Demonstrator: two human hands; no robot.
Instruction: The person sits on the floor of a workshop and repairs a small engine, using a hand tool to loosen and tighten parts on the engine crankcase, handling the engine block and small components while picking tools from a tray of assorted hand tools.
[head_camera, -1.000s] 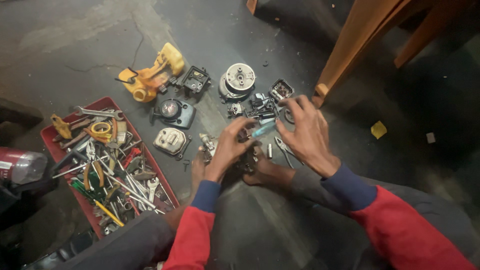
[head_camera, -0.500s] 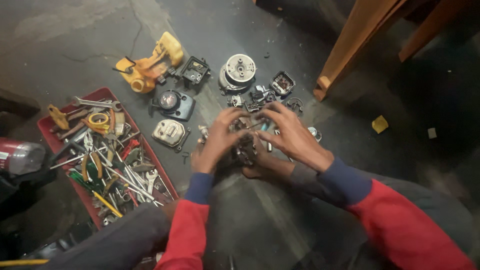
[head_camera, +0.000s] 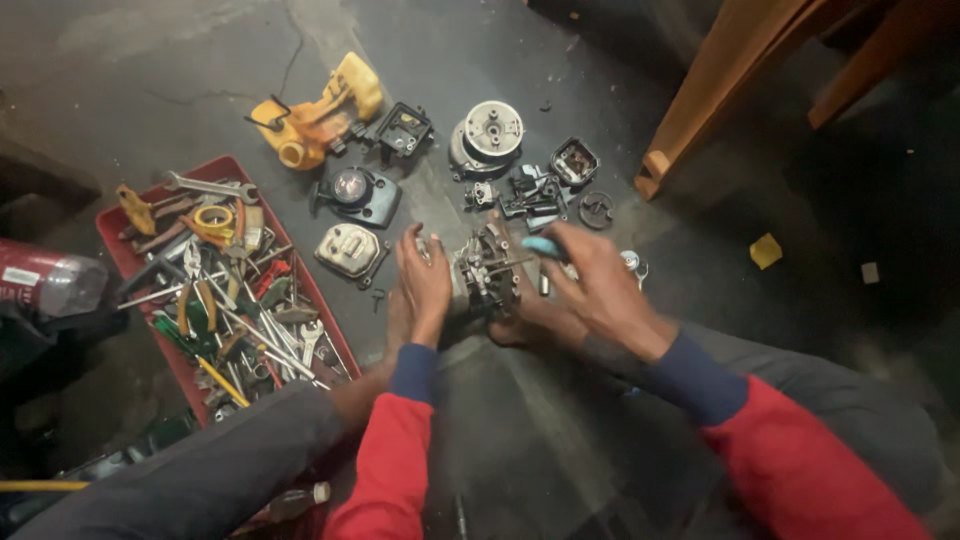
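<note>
We have a small engine block on the concrete floor, held between both hands and braced against a bare foot. Our left hand presses flat on its left side, fingers wrapped on the casing. Our right hand closes its fingers on a blue-handled tool set against the block's top. The block looks like cast metal: heavy for its size, rigid, likely oily, with thin fins that could chip. We judge the solid casing sides the safest hold, not the fins or protruding studs.
</note>
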